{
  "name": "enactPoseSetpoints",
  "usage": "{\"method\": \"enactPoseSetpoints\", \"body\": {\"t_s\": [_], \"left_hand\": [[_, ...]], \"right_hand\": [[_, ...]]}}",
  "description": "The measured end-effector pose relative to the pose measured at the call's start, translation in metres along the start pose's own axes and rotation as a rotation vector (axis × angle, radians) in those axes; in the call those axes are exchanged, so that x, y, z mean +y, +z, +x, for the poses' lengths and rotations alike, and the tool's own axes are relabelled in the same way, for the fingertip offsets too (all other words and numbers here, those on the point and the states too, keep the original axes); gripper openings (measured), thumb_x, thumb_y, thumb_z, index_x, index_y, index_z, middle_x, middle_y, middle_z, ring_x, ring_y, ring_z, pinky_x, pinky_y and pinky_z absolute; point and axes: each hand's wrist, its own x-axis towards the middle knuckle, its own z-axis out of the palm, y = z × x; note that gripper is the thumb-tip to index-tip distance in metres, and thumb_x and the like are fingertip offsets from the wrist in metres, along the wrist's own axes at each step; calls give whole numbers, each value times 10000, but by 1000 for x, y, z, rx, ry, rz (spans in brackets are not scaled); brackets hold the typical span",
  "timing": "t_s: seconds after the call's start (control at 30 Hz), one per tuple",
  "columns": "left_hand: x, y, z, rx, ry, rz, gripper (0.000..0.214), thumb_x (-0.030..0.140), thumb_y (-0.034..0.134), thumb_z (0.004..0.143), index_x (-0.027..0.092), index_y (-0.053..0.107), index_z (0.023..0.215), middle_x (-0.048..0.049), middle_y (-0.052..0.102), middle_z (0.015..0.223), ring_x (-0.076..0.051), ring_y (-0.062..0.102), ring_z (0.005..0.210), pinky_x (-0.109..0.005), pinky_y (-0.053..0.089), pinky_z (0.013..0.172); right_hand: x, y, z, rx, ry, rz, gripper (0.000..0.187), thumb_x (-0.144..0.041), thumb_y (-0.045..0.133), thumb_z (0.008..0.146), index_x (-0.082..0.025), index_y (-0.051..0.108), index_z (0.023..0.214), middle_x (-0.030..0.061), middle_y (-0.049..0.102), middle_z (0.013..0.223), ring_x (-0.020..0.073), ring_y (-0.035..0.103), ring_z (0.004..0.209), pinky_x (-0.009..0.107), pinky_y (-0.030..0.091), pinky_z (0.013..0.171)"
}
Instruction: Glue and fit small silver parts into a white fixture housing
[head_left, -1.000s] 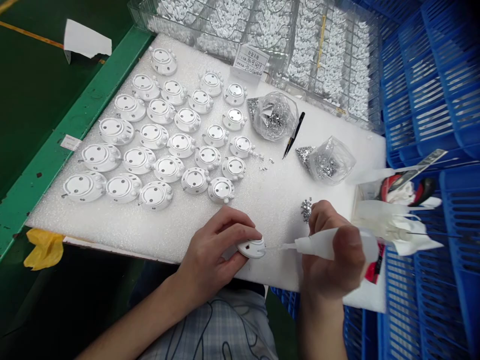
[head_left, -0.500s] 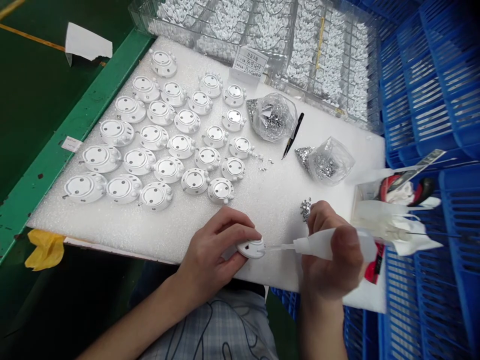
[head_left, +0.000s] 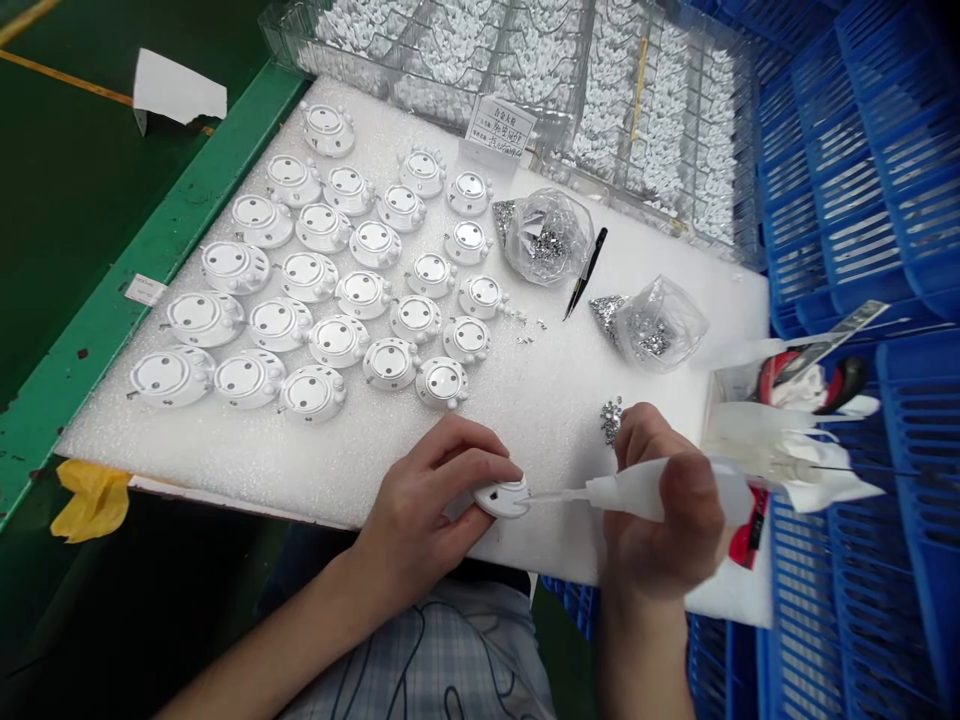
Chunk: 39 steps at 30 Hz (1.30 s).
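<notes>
Between the thumb and fingers of my left hand (head_left: 431, 500) is a small round white plastic part (head_left: 504, 497), tilted on its edge near the front of the white foam sheet (head_left: 360, 450). My right hand (head_left: 667, 520) is wrapped round a translucent squeeze bottle (head_left: 637, 490), held nearly level. Its thin nozzle (head_left: 559, 495) reaches left to the edge of the white part; whether the tip touches cannot be made out. A little heap of shiny metal bits (head_left: 611, 420) lies just beyond my right hand. Rows of similar white parts (head_left: 311, 392) stand to the left.
Two plastic bags of metal bits (head_left: 551, 240) (head_left: 652, 325) and black tweezers (head_left: 586, 272) lie farther back. Behind them is a clear compartment tray (head_left: 570, 150) of small white pieces with a handwritten label (head_left: 501, 127). Blue crates (head_left: 832, 600) and a tool holder (head_left: 780, 440) stand at the right.
The white part has turned slightly in my left fingers, so a notch in its edge now shows by the nozzle. Both hands stay in nearly the same place.
</notes>
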Motion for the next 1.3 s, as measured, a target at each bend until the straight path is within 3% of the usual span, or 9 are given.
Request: {"method": "enactPoseSetpoints", "body": {"t_s": [0.33,0.63,0.83,1.0,1.13,1.23,1.3], "left_hand": [[1,0,0,-1,-7,-2,268,-65,630,845,155,706,978,-34,648,1004,-123,671,892,-198,567,789],[0,0,0,-2,-7,-3,255,-61,644,846,149,707,977,-36,649,999,-118,670,890,-192,564,791],[0,0,0,2,-8,2,303,-70,628,840,182,697,994,-30,655,1006,-132,679,887,-224,583,779],[0,-1,0,2,-9,-8,313,-66,623,835,195,696,992,-36,661,996,-149,687,880,-243,593,766],[0,-2,-1,4,-11,-28,303,-54,623,846,198,697,997,-44,666,1001,-155,694,889,-247,602,775],[0,-3,-1,9,-6,-42,274,-34,618,860,195,700,986,-51,672,993,-159,701,886,-248,609,776],[1,-3,-2,15,2,-53,269,-31,606,861,191,700,982,-54,672,986,-159,704,879,-243,609,767]], "right_hand": [[1,3,5,46,-87,51,618,-476,571,949,-181,264,501,-37,199,497,101,252,510,341,222,571],[1,2,2,-6,-74,-10,623,-521,559,957,-193,289,502,-44,222,500,109,275,522,333,231,576],[-7,5,12,91,-2,154,609,-576,492,977,-208,320,523,-44,229,515,122,279,504,321,245,554],[-4,-2,13,108,216,225,474,-696,590,889,-241,581,755,-12,455,722,160,458,641,329,403,637],[4,-8,2,52,310,17,373,-573,645,909,-237,709,1057,66,675,980,232,646,948,375,490,844],[8,-4,-1,-43,344,-100,313,-446,752,873,-259,715,1121,67,732,1123,244,684,1075,375,513,925],[8,4,0,-148,293,-198,270,-384,773,866,-277,720,1108,44,744,1148,226,695,1076,362,527,937]]}}
